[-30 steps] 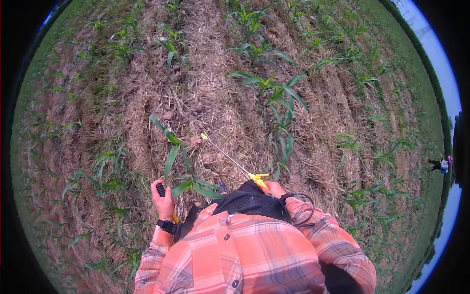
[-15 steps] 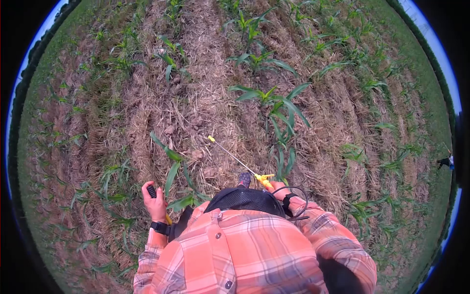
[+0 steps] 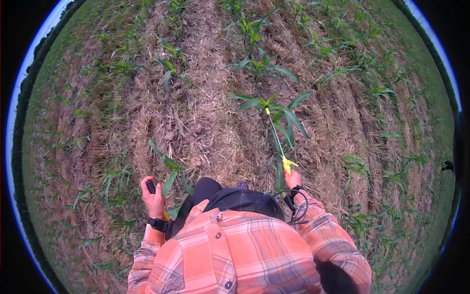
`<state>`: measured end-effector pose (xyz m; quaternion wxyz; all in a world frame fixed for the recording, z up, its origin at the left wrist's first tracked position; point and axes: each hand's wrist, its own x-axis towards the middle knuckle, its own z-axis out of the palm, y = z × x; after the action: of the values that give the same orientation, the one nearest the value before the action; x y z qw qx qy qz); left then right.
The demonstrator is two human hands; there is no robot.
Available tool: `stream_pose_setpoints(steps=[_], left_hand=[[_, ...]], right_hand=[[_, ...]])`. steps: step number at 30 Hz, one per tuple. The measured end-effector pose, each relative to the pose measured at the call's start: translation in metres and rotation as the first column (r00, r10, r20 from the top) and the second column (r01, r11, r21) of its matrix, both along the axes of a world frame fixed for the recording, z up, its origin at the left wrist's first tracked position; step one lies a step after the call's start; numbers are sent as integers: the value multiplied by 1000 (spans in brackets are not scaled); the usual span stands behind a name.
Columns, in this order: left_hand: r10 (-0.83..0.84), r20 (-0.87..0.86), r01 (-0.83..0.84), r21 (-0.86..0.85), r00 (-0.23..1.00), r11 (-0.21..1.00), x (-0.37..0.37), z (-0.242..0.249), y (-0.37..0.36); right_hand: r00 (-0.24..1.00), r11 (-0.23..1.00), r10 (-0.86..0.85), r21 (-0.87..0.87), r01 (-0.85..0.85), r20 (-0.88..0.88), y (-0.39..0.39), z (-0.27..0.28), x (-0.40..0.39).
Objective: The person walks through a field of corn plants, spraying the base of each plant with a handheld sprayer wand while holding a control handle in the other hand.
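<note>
My left hand (image 3: pixel 156 205) is closed around a ribbed black handle (image 3: pixel 151 187), with a yellow shaft partly showing below the wrist. On the other side, my right hand (image 3: pixel 293 180) grips a spray wand (image 3: pixel 277 134) by its yellow trigger end (image 3: pixel 288 165); the palm side of the grip is hidden. The wand's thin metal tube slants forward and left to a small yellow nozzle (image 3: pixel 267 111), which overlaps the centre of a young corn plant (image 3: pixel 296 120) in this view. A black hose (image 3: pixel 306 206) loops beside my right wrist.
Rows of young corn, including another plant (image 3: pixel 258 67) farther ahead, run through straw-covered soil (image 3: pixel 205 108). A corn plant (image 3: pixel 169 164) grows between my left hand and the straw strip. A black mesh pouch (image 3: pixel 245 203) hangs at my waist. Trees line the field's edges.
My right hand has moved right and forward, swinging the wand so its nozzle goes from above the straw to the corn plant. My left hand stays on the handle; my left knee now shows.
</note>
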<state>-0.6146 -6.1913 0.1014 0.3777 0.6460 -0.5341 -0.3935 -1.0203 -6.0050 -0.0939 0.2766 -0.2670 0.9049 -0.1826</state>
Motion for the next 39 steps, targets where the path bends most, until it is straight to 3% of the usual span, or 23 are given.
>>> stream_pose_setpoints(steps=[6,10,13,16,18,19,22,25,30,32,33,36,39], left_hand=[[-15,-1,15,13,1000,1000,-7,-10,-26],[-47,-74,50,39,996,998,-16,-21,-62],[-14,-86,21,79,996,997,-16,-24,-86],[-1,-102,8,67,995,998,-13,-21,-111],[11,-97,-5,62,995,998,-10,-20,-123],[17,-91,-12,58,996,998,-8,-21,-130],[17,-106,-12,53,994,999,-6,-19,-151],[10,-143,-4,41,990,999,-4,-19,-170],[6,-175,5,63,985,998,-9,-18,-200],[-18,-176,25,37,984,999,-8,-26,-212],[-21,-182,28,35,983,999,-8,-27,-217],[-23,-171,31,45,985,999,-8,-29,-226],[-30,-187,38,37,982,999,-15,-26,-234]], right_hand=[[998,997,56,46,-57,12,-21,-9,16],[960,963,257,54,-264,106,-48,-18,38],[853,886,459,-57,-460,249,-81,-20,50],[799,858,494,-44,-512,342,-126,4,63],[690,785,605,-154,-600,398,-157,31,70],[690,783,607,-152,-603,394,-174,47,73],[526,656,694,-130,-744,492,-209,64,75],[523,732,624,-202,-651,580,-223,76,78],[635,782,561,-89,-617,532,-233,78,71],[747,889,449,-163,-428,490,-227,57,63],[752,890,448,-162,-426,484,-223,43,55],[919,935,353,-74,-346,175,-213,20,33],[974,973,224,49,-225,11,-213,19,12]])
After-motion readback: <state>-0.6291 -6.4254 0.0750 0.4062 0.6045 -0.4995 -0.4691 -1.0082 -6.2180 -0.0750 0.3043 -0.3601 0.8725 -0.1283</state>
